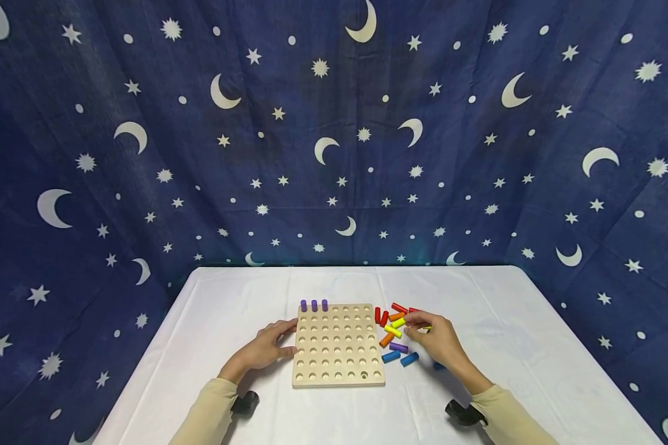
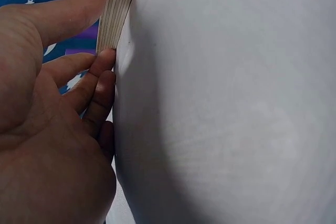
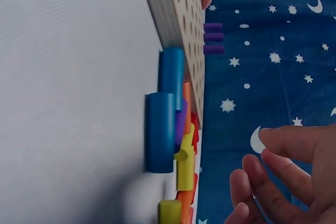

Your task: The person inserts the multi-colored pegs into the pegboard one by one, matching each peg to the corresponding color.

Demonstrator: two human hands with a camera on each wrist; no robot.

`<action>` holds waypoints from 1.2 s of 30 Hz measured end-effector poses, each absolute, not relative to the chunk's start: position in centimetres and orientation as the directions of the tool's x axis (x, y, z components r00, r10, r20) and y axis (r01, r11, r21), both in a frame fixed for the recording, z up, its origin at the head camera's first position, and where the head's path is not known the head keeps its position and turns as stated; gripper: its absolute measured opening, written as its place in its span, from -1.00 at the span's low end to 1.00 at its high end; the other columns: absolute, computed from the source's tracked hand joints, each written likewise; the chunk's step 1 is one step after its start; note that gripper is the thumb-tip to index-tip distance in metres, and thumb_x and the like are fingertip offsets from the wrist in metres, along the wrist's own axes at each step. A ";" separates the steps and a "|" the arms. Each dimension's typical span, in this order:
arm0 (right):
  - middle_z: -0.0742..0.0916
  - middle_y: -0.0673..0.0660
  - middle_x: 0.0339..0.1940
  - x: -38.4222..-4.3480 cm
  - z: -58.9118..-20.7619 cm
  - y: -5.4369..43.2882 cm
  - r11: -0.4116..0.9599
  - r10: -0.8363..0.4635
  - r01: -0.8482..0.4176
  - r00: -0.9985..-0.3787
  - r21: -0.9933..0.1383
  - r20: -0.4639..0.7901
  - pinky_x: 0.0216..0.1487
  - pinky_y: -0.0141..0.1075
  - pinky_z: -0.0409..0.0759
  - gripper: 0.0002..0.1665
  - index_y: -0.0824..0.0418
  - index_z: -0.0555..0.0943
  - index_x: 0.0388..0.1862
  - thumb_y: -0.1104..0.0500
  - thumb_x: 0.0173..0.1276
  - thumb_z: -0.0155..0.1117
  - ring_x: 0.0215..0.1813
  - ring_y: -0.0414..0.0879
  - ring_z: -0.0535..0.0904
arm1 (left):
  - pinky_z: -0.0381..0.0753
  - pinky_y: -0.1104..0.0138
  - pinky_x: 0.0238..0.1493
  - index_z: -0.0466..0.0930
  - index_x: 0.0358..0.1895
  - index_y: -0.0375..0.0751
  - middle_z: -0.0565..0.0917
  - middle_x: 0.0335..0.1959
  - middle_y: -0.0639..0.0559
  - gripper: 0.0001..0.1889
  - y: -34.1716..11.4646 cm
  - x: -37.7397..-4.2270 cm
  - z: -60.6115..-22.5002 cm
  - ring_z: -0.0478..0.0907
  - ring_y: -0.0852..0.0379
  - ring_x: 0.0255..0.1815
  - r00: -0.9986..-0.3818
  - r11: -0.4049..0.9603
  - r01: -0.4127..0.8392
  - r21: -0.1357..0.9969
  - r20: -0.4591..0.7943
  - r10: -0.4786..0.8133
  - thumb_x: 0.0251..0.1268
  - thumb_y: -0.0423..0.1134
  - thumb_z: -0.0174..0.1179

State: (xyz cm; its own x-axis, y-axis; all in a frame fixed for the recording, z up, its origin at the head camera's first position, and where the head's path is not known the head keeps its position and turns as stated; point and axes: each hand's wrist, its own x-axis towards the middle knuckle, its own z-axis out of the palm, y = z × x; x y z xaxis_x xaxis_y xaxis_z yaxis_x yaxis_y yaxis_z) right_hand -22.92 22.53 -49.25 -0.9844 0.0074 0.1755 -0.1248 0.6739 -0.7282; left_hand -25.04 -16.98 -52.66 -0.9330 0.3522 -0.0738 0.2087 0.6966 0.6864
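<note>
A pale wooden pegboard [image 1: 331, 333] with rows of round holes lies flat in the head view. Three purple pegs [image 1: 314, 305] stand upright in its far left holes. Along the board's left edge, my left hand [image 1: 260, 351] rests with thumb and fingertips spread against the side; the left wrist view shows them on the layered wood [image 2: 116, 9]. Over the loose pegs hovers my right hand [image 1: 441, 340], thumb and fingers apart. Nothing shows between them in the right wrist view. Nearest below are yellow pegs [image 1: 398, 322], one partly hidden by the hand.
Right of the board lie red pegs [image 1: 384, 319], orange pegs [image 1: 386, 340], a loose purple peg [image 1: 399, 348] and blue pegs [image 1: 409, 359]. A white cloth [image 1: 245, 296] covers the table. Behind it hangs a dark blue curtain [image 1: 295, 93] with moons and stars.
</note>
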 end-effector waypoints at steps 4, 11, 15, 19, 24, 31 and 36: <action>0.80 0.02 -0.29 -22.4 -49.6 22.9 0.673 0.002 -0.115 -0.988 -0.730 0.157 -0.14 -0.27 0.58 -0.75 0.18 0.74 -0.13 0.24 0.18 0.46 -0.22 -0.13 0.65 | 0.08 -0.19 0.48 0.33 0.44 -0.06 0.49 0.36 -0.08 -0.25 -16.9 -25.0 -52.6 0.32 -0.18 0.42 -0.934 0.696 0.208 0.687 -0.072 0.350 0.17 -0.05 0.37; 0.74 -0.02 -0.39 -21.8 -50.5 23.0 0.692 -0.008 -0.085 -0.994 -0.717 0.110 -0.31 -0.41 0.49 -0.79 0.16 0.77 -0.19 0.23 0.15 0.48 -0.32 -0.19 0.53 | 0.08 -0.18 0.48 0.33 0.44 -0.06 0.49 0.36 -0.08 -0.25 -16.9 -25.0 -52.7 0.33 -0.18 0.41 -0.934 0.693 0.208 0.690 -0.071 0.351 0.17 -0.05 0.37; 0.73 -0.04 -0.40 -21.6 -51.0 23.0 0.698 -0.010 -0.063 -0.997 -0.713 0.078 -0.35 -0.43 0.45 -0.80 0.14 0.77 -0.21 0.23 0.14 0.48 -0.33 -0.19 0.50 | 0.08 -0.18 0.47 0.33 0.44 -0.08 0.50 0.34 -0.08 -0.25 -16.9 -25.0 -52.6 0.33 -0.17 0.40 -0.932 0.688 0.218 0.692 -0.062 0.358 0.17 -0.06 0.37; 0.69 -0.06 -0.44 -21.6 -51.5 23.0 0.711 -0.021 -0.070 -0.997 -0.700 0.078 -0.38 -0.43 0.38 -0.81 0.13 0.78 -0.23 0.22 0.13 0.49 -0.37 -0.20 0.44 | 0.08 -0.18 0.47 0.33 0.44 -0.10 0.51 0.33 -0.09 -0.26 -16.9 -25.0 -52.6 0.34 -0.17 0.39 -0.930 0.688 0.228 0.689 -0.055 0.363 0.18 -0.07 0.37; 0.66 -0.04 -0.45 -21.6 -51.6 22.9 0.725 -0.029 -0.075 -0.996 -0.684 0.078 -0.41 -0.43 0.35 -0.83 0.12 0.79 -0.27 0.22 0.11 0.50 -0.41 -0.21 0.41 | 0.08 -0.18 0.47 0.34 0.44 -0.08 0.51 0.34 -0.08 -0.26 -16.9 -24.9 -52.5 0.34 -0.17 0.40 -0.934 0.692 0.216 0.689 -0.061 0.353 0.17 -0.06 0.37; 0.63 -0.03 -0.49 -21.7 -51.8 22.4 0.728 -0.019 -0.022 -1.000 -0.686 0.012 -0.43 -0.43 0.40 -0.82 0.15 0.78 -0.29 0.23 0.08 0.53 -0.40 -0.17 0.45 | 0.08 -0.20 0.47 0.34 0.44 -0.02 0.48 0.37 -0.08 -0.26 -16.8 -24.9 -52.6 0.31 -0.18 0.42 -0.937 0.696 0.194 0.692 -0.080 0.340 0.15 -0.04 0.37; 0.63 -0.04 -0.54 -21.9 -52.1 22.3 0.731 -0.023 -0.016 -1.000 -0.683 -0.001 -0.46 -0.44 0.41 -0.82 0.17 0.78 -0.30 0.25 0.06 0.53 -0.43 -0.18 0.46 | 0.08 -0.20 0.47 0.35 0.44 -0.02 0.48 0.37 -0.08 -0.26 -16.8 -24.8 -52.5 0.30 -0.19 0.43 -0.937 0.693 0.192 0.694 -0.081 0.341 0.15 -0.04 0.38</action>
